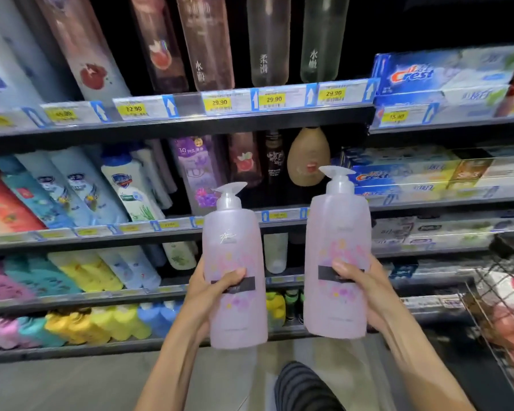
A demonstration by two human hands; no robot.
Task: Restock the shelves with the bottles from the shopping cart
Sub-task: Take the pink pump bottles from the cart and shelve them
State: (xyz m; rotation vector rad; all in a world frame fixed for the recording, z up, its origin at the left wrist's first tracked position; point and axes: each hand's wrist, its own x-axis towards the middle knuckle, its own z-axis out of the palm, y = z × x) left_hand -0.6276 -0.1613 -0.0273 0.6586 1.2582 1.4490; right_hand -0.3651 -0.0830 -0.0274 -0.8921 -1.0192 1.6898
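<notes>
Each hand grips a tall, rounded, translucent pink plastic pump bottle upright before the shelves (172, 229): left hand (211, 295) on the left bottle (235, 262), right hand (365, 289) on the right bottle (337, 250). A wire cart (505, 292) stands at right.

Two pump bottles stand upright side by side before the shelves, apart from each other: the left bottle (235, 262) in the left hand (211, 295), the right bottle (337, 256) in the right hand (365, 292). Behind them, shelves (172, 126) run across, stacked one above another and stocked with bottles. Toothpaste boxes (439, 72) lie on the shelves to the right. The cart (499, 295) stands at the right edge, near the right hand. A shoe (303, 387) rests on the floor (72, 384) below the bottles.
</notes>
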